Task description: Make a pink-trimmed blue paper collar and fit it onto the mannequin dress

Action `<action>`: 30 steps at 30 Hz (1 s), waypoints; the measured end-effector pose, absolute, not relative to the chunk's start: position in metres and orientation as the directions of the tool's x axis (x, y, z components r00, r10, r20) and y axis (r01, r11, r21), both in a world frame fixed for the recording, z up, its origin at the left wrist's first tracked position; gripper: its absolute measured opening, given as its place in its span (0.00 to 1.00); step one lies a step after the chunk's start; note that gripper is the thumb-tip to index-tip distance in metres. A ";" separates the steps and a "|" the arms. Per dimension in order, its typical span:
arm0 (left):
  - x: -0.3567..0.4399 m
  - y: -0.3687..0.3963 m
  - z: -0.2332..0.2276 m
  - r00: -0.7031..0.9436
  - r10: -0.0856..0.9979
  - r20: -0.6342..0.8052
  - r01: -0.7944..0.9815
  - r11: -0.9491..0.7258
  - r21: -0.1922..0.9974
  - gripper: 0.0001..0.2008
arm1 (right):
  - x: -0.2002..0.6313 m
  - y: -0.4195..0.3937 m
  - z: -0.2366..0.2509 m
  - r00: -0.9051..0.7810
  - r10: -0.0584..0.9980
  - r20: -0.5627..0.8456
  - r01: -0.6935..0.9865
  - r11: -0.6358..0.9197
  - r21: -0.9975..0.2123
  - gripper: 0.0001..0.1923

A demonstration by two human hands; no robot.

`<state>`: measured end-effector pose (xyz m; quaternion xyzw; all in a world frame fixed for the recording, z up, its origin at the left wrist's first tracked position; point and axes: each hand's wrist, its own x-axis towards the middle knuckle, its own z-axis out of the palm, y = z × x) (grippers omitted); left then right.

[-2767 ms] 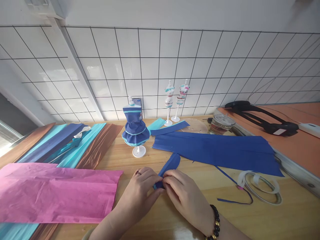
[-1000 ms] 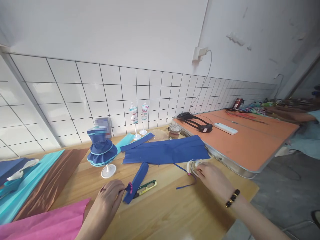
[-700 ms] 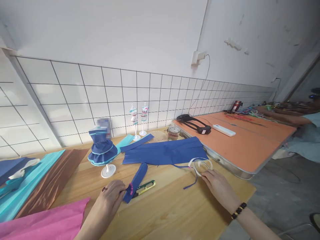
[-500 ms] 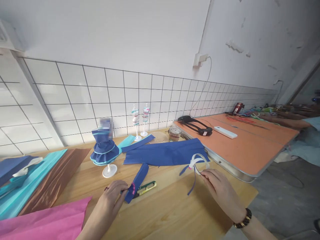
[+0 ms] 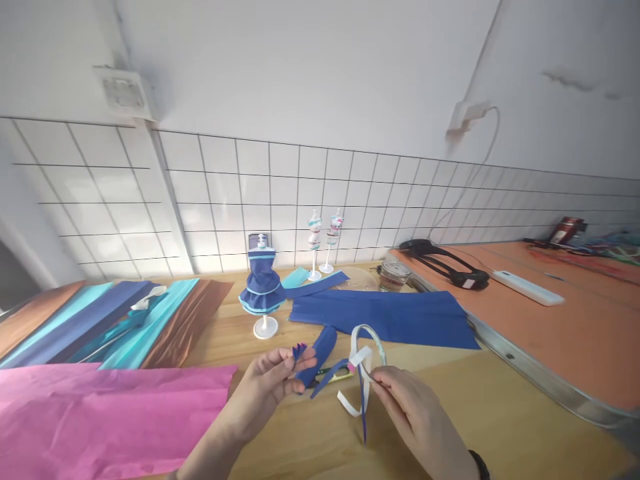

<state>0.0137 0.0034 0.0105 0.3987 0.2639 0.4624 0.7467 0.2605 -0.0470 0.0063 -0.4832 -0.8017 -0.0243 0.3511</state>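
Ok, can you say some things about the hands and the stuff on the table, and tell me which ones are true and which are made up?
1. The left hand pinches a folded blue paper piece. True.
2. The right hand holds a pair of scissors. False: it holds a thin tape ring with a loose white strip.
3. The little mannequin wears a blue dress. True.
4. The pink paper sheet lies on the orange table. False: it lies on the wooden table, on the left.
5. The big blue sheet lies flat behind the hands. True.
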 end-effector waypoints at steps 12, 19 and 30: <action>0.012 0.002 0.010 0.497 0.865 -0.065 -0.460 0.326 0.826 0.06 | 0.235 -0.032 0.011 -0.453 0.590 0.668 0.792 0.611 -0.003 0.09; 0.009 0.006 0.010 0.443 0.891 -0.098 -0.420 0.303 0.856 0.09 | 0.254 -0.030 0.001 -0.360 0.661 0.659 0.841 0.535 -0.078 0.08; -0.033 0.036 0.008 -0.189 0.981 0.042 -0.291 -0.097 0.952 0.14 | 0.285 -0.037 -0.022 -0.227 0.797 0.559 0.880 0.414 -0.233 0.07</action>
